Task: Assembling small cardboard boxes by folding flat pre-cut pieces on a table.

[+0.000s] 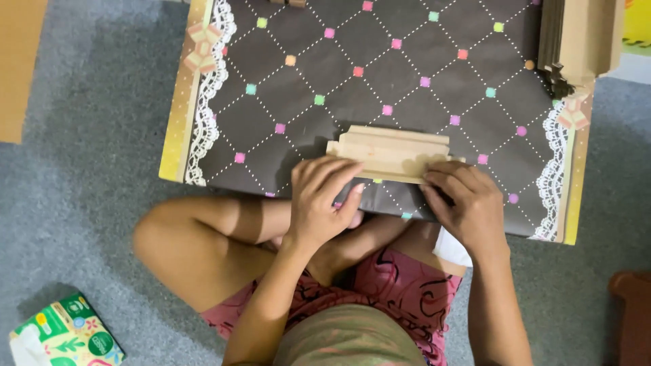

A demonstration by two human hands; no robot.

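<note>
head: folded brown paper stack (392, 154) under fingers (325, 175) both hands, near edge pinned.

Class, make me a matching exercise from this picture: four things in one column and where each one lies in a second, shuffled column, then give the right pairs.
Things:
1. folded paper piece
2. tissue box
3. paper stack
4. patterned sheet

Places:
A. bottom left, on the grey floor
B. top right corner of the sheet
C. under both hands, left hand and right hand
D. spread flat on the floor in front of the person

Pairs: 1-C, 2-A, 3-B, 4-D
</note>
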